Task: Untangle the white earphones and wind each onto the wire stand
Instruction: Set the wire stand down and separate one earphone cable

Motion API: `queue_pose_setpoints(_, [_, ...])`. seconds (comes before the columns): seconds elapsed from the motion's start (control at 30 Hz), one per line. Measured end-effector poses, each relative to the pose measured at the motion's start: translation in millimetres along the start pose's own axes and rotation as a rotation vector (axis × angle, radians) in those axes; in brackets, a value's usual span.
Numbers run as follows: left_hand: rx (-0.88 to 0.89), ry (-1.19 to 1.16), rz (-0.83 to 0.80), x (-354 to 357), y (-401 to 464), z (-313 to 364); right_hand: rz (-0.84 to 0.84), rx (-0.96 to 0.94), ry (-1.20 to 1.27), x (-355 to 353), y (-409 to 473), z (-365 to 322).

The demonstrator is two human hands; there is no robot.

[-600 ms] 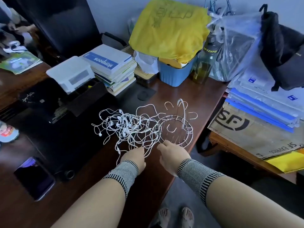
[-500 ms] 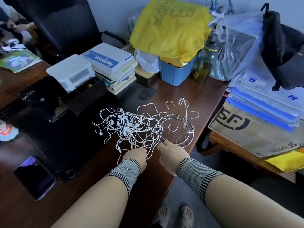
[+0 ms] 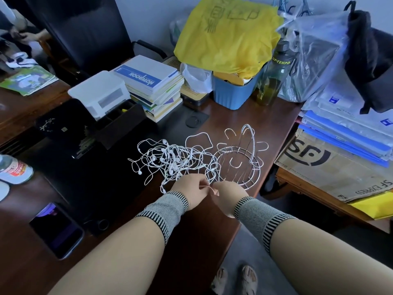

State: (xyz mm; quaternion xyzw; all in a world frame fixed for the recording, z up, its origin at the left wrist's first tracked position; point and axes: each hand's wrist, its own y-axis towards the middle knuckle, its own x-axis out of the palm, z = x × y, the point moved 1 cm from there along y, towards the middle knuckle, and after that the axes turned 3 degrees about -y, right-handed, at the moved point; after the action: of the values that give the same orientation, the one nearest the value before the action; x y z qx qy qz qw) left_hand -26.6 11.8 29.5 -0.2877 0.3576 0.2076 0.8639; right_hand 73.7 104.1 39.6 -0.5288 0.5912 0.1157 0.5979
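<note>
A tangled heap of white earphones (image 3: 170,160) lies on the dark wooden desk (image 3: 234,116), partly on a black mat. Right of it stands the silver wire stand (image 3: 240,165), a round base with upright hooked arms; some cable loops lie over its left rim. My left hand (image 3: 190,191) and my right hand (image 3: 228,195) meet at the near edge of the heap, fingers curled, pinching a cable between them. Which strand each holds is hidden by the fingers.
A phone (image 3: 56,229) lies at the near left. A black organiser (image 3: 119,124), a white box (image 3: 100,93) and stacked notebooks (image 3: 153,81) stand behind the heap. A blue bin (image 3: 234,92) and a bottle (image 3: 274,75) are at the back. The desk edge runs just right of the stand.
Both hands have moved forward and closer together, from resting apart near the heap to pinching a cable at its near edge.
</note>
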Motion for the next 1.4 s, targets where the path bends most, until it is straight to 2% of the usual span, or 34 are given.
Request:
queue_pose_setpoints(0.17, [-0.080, 0.008, 0.062, -8, 6, -10, 0.081, 0.083, 0.157, -3, -3, 8])
queue_pose_setpoints(0.33, [-0.232, -0.123, 0.147, -19, 11, -22, 0.175, 0.169, 0.290, -5, -6, 25])
queue_pose_setpoints(0.57, [-0.279, -0.200, 0.322, -39, 19, -26, 0.295, 0.226, 0.388, -9, -5, 35])
queue_pose_setpoints(0.83, [-0.359, -0.495, 0.289, -39, 17, -30, 0.276, 0.243, 0.427, -6, -7, 40])
queue_pose_setpoints(1.0, [-0.337, -0.391, 0.330, -38, 21, -27, 0.336, 0.264, 0.511, -6, -6, 44])
queue_pose_setpoints(1.07, [-0.327, -0.363, 0.335, -38, 23, -29, 0.303, 0.258, 0.530, -6, -6, 47])
queue_pose_setpoints(1.13, [-0.305, -0.370, 0.260, -38, 24, -32, 0.186, 0.237, 0.525, -4, -8, 49])
queue_pose_setpoints(1.23, [-0.287, -0.378, -0.047, -36, 19, -37, -0.022, 0.215, 0.468, 3, -12, 45])
queue_pose_setpoints(1.27, [-0.269, -0.333, -0.098, -36, 16, -40, -0.056, 0.210, 0.460, 6, -14, 43])
queue_pose_setpoints(1.33, [-0.278, -0.278, -0.050, -34, 12, -48, -0.076, 0.195, 0.474, 9, -14, 35])
queue_pose_setpoints(1.4, [-0.342, -0.283, 0.099, -32, 10, -60, -0.061, 0.177, 0.491, 10, -10, 26])
